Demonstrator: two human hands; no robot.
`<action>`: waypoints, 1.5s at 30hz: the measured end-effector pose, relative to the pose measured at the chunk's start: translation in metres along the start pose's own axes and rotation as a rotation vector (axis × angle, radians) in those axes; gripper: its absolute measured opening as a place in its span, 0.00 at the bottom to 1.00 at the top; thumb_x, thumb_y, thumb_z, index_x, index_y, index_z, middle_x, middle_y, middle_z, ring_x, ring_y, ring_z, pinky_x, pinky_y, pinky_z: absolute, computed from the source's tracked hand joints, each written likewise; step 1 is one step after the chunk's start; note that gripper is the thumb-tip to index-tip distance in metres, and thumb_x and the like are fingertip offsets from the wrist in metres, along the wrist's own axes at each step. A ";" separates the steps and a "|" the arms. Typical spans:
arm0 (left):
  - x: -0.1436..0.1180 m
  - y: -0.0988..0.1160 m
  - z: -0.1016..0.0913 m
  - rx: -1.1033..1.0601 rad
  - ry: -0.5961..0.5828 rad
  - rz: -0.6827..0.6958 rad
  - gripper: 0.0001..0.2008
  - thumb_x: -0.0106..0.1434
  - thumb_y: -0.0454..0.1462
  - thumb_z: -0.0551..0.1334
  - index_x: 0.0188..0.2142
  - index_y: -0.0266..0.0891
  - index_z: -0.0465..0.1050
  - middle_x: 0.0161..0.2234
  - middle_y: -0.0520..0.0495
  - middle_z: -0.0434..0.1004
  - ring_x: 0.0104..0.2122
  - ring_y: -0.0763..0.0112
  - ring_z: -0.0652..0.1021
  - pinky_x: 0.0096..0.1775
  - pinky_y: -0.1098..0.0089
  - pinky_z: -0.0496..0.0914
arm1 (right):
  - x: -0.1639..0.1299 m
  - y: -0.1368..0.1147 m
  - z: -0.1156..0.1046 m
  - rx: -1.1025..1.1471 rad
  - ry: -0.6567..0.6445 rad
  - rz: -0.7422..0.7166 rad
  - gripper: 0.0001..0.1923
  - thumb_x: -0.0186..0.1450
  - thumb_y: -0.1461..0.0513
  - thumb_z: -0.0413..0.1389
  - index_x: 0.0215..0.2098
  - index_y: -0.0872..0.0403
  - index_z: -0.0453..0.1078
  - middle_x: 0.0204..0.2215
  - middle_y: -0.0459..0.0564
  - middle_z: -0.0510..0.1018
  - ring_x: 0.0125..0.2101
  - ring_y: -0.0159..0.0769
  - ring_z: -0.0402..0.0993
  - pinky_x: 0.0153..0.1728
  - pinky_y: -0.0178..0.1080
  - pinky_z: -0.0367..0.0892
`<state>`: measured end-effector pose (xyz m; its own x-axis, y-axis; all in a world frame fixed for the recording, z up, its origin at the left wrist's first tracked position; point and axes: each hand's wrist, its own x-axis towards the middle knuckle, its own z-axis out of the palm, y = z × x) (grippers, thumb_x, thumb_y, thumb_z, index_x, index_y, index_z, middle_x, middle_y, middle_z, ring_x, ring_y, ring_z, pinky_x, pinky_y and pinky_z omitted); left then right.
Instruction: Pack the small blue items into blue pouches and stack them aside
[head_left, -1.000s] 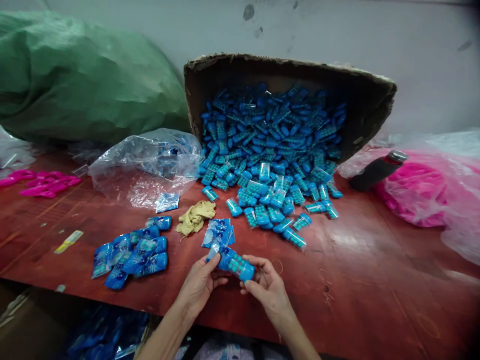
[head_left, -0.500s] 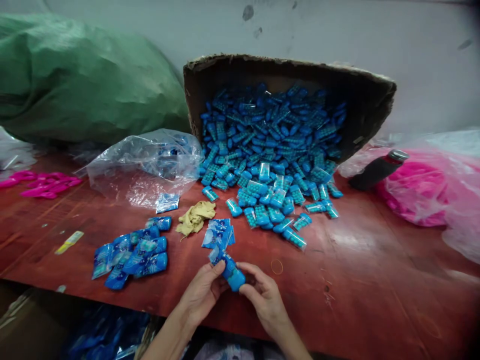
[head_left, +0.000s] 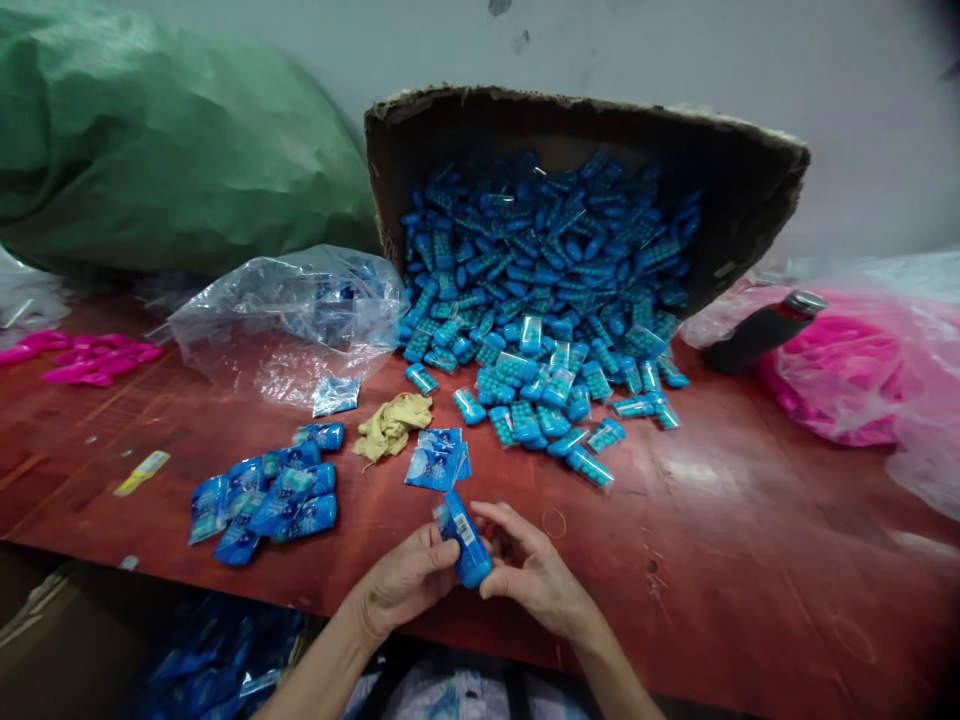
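Note:
Both hands hold one small blue packet [head_left: 463, 537] at the near edge of the red table [head_left: 720, 540]. My left hand [head_left: 401, 582] grips its left side with thumb and fingers. My right hand [head_left: 534, 572] pinches the lower right end. Just beyond the hands lies a small stack of flat blue sachets [head_left: 437, 462]. A pile of filled blue packets [head_left: 268, 495] lies to the left. A tipped cardboard box [head_left: 585, 130] at the back spills several blue cases [head_left: 544, 300] onto the table.
A yellow cloth [head_left: 394, 420] and a crumpled clear plastic bag [head_left: 289, 320] lie left of the box. A green sack [head_left: 150, 150] fills the back left. Pink items [head_left: 82, 360] sit far left, a dark bottle [head_left: 757, 330] and pink bag [head_left: 855, 380] at right.
The held packet has turned from lying across to nearly upright between both hands, which drew slightly nearer the table edge. The view tilted down a little.

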<state>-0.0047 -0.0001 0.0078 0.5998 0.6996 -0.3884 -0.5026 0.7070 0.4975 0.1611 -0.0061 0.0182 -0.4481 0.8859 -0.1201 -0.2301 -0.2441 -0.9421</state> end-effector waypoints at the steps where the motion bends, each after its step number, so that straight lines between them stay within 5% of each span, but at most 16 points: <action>1: 0.001 -0.002 0.001 -0.010 0.007 0.010 0.12 0.48 0.37 0.66 0.33 0.34 0.76 0.30 0.46 0.79 0.32 0.70 0.76 0.38 0.72 0.64 | 0.000 -0.001 0.000 -0.037 -0.006 -0.009 0.29 0.49 0.66 0.63 0.48 0.41 0.65 0.34 0.41 0.63 0.30 0.28 0.61 0.31 0.30 0.60; 10: -0.002 -0.022 0.016 -0.156 0.183 0.149 0.06 0.53 0.36 0.62 0.25 0.34 0.75 0.24 0.51 0.75 0.26 0.78 0.71 0.36 0.74 0.65 | -0.001 0.001 0.003 -0.289 0.054 -0.119 0.20 0.58 0.64 0.55 0.49 0.45 0.65 0.37 0.44 0.69 0.33 0.32 0.65 0.35 0.33 0.62; 17: -0.002 -0.031 0.026 -0.184 0.311 0.194 0.09 0.56 0.39 0.60 0.31 0.36 0.75 0.29 0.49 0.77 0.31 0.73 0.74 0.40 0.68 0.66 | -0.003 0.012 0.002 -0.421 0.157 -0.181 0.18 0.60 0.63 0.54 0.49 0.44 0.65 0.41 0.45 0.73 0.42 0.35 0.67 0.46 0.36 0.60; 22: 0.000 -0.032 0.029 -0.159 0.378 0.184 0.10 0.57 0.40 0.58 0.32 0.36 0.73 0.29 0.47 0.77 0.33 0.68 0.76 0.43 0.63 0.67 | 0.002 0.021 0.003 -0.319 0.193 -0.110 0.16 0.59 0.62 0.54 0.47 0.47 0.67 0.40 0.46 0.73 0.40 0.35 0.68 0.43 0.36 0.62; 25: -0.005 -0.019 0.020 -0.252 0.451 0.193 0.11 0.57 0.42 0.57 0.30 0.37 0.73 0.26 0.46 0.78 0.34 0.64 0.77 0.43 0.59 0.67 | 0.005 0.019 0.006 -0.339 0.158 -0.072 0.17 0.60 0.62 0.53 0.48 0.48 0.66 0.37 0.45 0.71 0.32 0.31 0.67 0.35 0.33 0.64; 28: -0.021 0.009 0.004 -0.374 0.574 0.349 0.18 0.58 0.48 0.52 0.26 0.38 0.71 0.26 0.44 0.78 0.37 0.59 0.77 0.43 0.56 0.68 | 0.009 0.007 0.006 -0.507 0.136 -0.090 0.18 0.61 0.61 0.52 0.50 0.48 0.64 0.35 0.45 0.69 0.27 0.28 0.64 0.31 0.32 0.63; 31: -0.039 0.036 -0.009 -0.362 0.653 0.543 0.23 0.59 0.50 0.47 0.37 0.36 0.72 0.31 0.42 0.78 0.40 0.59 0.76 0.42 0.56 0.69 | 0.022 -0.006 0.004 -0.773 0.150 -0.159 0.16 0.62 0.61 0.51 0.48 0.49 0.64 0.35 0.46 0.70 0.31 0.31 0.66 0.35 0.33 0.62; 34: -0.046 0.042 -0.013 -0.125 0.665 0.520 0.18 0.59 0.43 0.52 0.41 0.32 0.70 0.26 0.43 0.78 0.35 0.61 0.77 0.41 0.57 0.69 | 0.043 -0.009 0.006 -1.021 0.154 -0.191 0.14 0.63 0.60 0.50 0.48 0.49 0.63 0.38 0.48 0.70 0.37 0.35 0.67 0.38 0.35 0.62; 37: -0.034 0.032 -0.013 0.449 0.759 0.480 0.14 0.54 0.41 0.58 0.39 0.36 0.72 0.26 0.45 0.78 0.34 0.60 0.77 0.43 0.56 0.67 | 0.067 -0.004 0.012 -1.236 0.147 -0.172 0.15 0.63 0.60 0.50 0.48 0.48 0.63 0.40 0.49 0.69 0.40 0.38 0.67 0.37 0.36 0.63; 42: -0.002 0.034 -0.046 1.517 0.959 0.930 0.18 0.56 0.39 0.56 0.45 0.35 0.69 0.50 0.37 0.68 0.55 0.56 0.61 0.54 0.57 0.54 | 0.105 0.004 0.030 -1.418 0.164 -0.206 0.17 0.61 0.60 0.51 0.49 0.49 0.60 0.43 0.52 0.67 0.42 0.42 0.63 0.40 0.41 0.61; 45: 0.004 0.046 -0.073 1.841 1.099 0.896 0.20 0.58 0.39 0.53 0.48 0.31 0.65 0.50 0.31 0.66 0.56 0.51 0.58 0.51 0.52 0.56 | 0.132 0.006 0.044 -1.450 0.184 -0.207 0.17 0.61 0.62 0.51 0.49 0.51 0.60 0.44 0.55 0.67 0.42 0.44 0.62 0.40 0.44 0.60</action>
<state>-0.0709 0.0431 -0.0280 -0.1294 0.8884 0.4404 0.9150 -0.0641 0.3983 0.0625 0.0922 0.0103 -0.3771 0.9184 0.1195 0.8207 0.3912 -0.4165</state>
